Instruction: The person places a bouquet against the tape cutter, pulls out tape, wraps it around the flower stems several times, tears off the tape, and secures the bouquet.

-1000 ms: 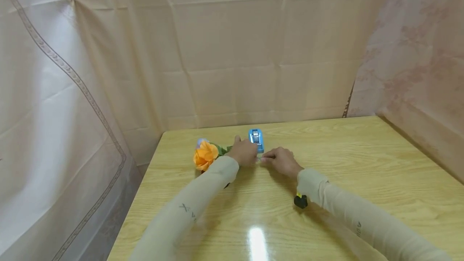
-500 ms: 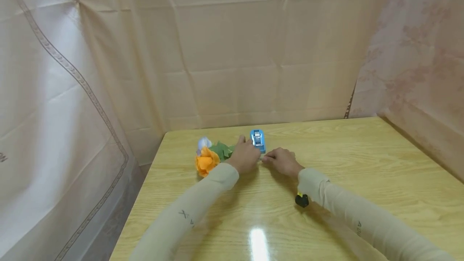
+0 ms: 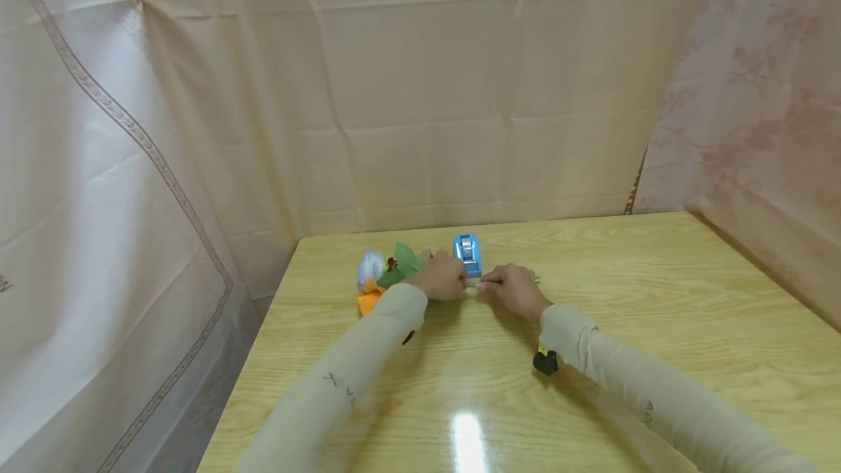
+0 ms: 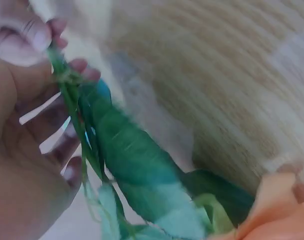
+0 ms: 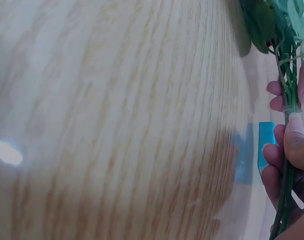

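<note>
A bunch of artificial flowers lies across the hands, with an orange flower [image 3: 369, 299], a pale lilac flower [image 3: 371, 268] and green leaves [image 3: 407, 261]. My left hand [image 3: 440, 276] pinches the green stems [image 4: 74, 105] just below the leaves. Close beside it, my right hand [image 3: 515, 290] grips the same stems between thumb and fingers; their ends stick out past it. Between the two hands a shiny band, apparently clear tape [image 5: 289, 108], sits around the stems. The left forearm partly hides the orange flower.
Right behind the hands stands a blue tape dispenser [image 3: 467, 254]. The wooden table [image 3: 631, 298] reaches back to a beige curtain [image 3: 420, 93]. A black item with a yellow part [image 3: 544, 362] shows under the right wrist, and a light reflection shines near the front.
The bunch has turned about its stems: the orange flower has rolled down behind the left sleeve, while the lilac flower and leaves show more. Stem ends now show beyond the right hand.
</note>
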`<state>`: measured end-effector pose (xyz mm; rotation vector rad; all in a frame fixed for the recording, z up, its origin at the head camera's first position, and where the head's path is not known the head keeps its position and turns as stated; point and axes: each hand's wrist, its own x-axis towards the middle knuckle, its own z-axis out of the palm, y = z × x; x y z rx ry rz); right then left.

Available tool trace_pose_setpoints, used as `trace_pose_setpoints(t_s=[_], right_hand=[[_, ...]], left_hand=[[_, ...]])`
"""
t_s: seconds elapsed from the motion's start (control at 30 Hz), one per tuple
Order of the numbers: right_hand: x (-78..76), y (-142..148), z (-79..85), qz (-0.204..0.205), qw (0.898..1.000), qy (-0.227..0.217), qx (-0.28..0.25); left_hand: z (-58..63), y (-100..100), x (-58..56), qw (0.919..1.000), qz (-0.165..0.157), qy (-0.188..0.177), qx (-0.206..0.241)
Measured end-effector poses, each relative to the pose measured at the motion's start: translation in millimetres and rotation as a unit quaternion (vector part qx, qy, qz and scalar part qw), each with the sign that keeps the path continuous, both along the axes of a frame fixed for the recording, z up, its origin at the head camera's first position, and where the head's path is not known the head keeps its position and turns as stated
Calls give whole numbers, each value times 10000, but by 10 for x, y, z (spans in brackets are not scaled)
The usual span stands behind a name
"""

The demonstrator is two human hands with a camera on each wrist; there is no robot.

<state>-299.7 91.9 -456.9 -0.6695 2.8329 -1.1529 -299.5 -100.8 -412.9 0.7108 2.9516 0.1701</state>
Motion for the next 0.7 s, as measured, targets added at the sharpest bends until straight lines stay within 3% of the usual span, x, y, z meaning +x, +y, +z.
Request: trace_pose_setpoints(t_s=[0.1, 0.2, 0.43, 0.7], right_hand=[[-2, 0, 3, 31, 10000, 43, -63], [8, -1, 4, 65, 9999, 78, -84], [7, 3, -26, 78, 9999, 59, -28], [-7, 13, -37, 153, 9994, -315, 44]], left_hand=[[45, -29, -27, 9985, 150, -426, 301], [61, -32, -25, 9981, 203, -507, 292], [41, 10, 2, 9997, 126, -160, 146], [47, 42, 35, 9996, 196, 219, -56]])
